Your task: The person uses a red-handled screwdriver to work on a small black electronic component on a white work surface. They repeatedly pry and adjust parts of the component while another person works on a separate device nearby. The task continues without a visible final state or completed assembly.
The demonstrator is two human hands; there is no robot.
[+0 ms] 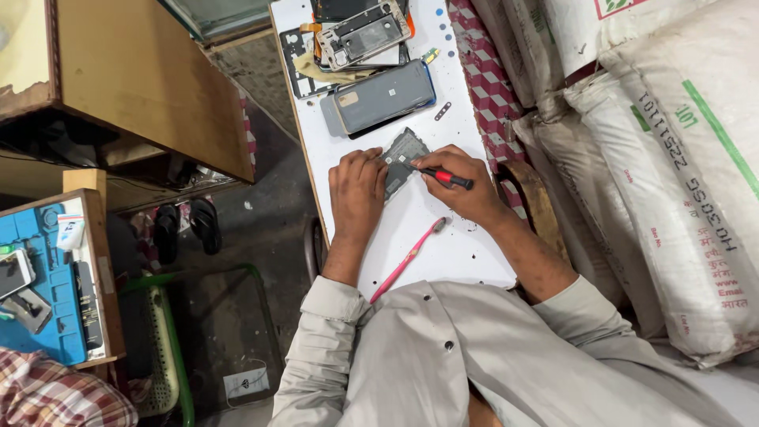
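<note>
A dark grey phone part (405, 150) lies on a narrow white board (443, 237). My left hand (356, 186) presses flat on its left side and holds it down. My right hand (458, 182) grips a small red and black screwdriver (447, 177), whose tip rests on the grey part. A pink toothbrush (407, 259) lies on the board just below both hands.
Further up the board are a grey-blue phone (383, 95), an open phone frame (365, 33) and other dismantled parts. White woven sacks (672, 158) are stacked at the right. A wooden cabinet (134, 71) stands at the left, a blue work mat with tools (43, 285) below it.
</note>
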